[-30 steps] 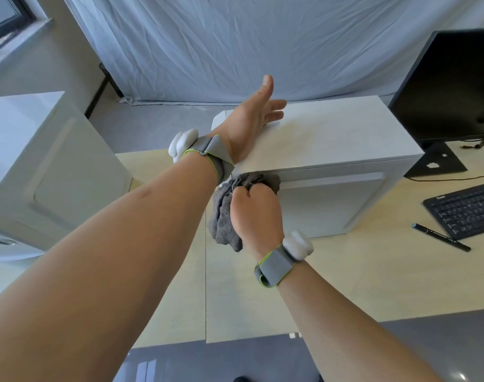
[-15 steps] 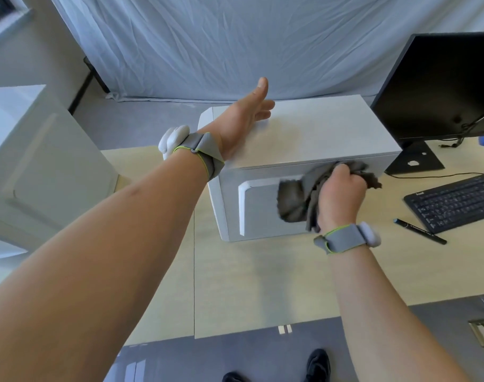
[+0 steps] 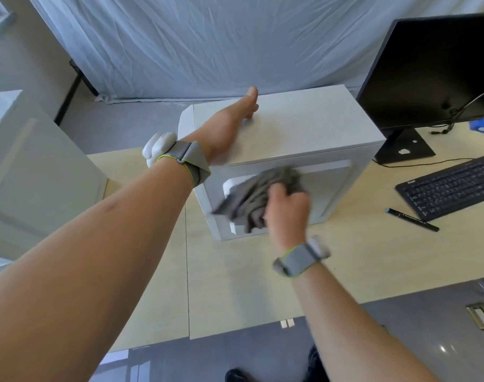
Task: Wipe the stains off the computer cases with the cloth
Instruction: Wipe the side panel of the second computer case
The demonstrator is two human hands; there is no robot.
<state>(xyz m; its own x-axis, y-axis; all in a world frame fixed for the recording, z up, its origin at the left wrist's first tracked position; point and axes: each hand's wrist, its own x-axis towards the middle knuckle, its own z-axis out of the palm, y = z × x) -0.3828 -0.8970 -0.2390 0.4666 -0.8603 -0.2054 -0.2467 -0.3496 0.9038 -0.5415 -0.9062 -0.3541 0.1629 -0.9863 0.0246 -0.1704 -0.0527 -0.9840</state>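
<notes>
Right hand [image 3: 286, 209]: fingers curled round grey cloth [image 3: 256, 198], firm grip, cloth bunched and pressed against near side panel of white computer case [image 3: 312, 133]. Case stands on table [image 3: 235, 285], centre. Left hand [image 3: 230, 125]: flat on case top, fingers straight, thumb raised, no grip on anything. Second white case [image 3: 28, 161] at left. Pen [image 3: 411, 219], keyboard [image 3: 453, 186] on table at right; monitor [image 3: 434, 70] behind them.
</notes>
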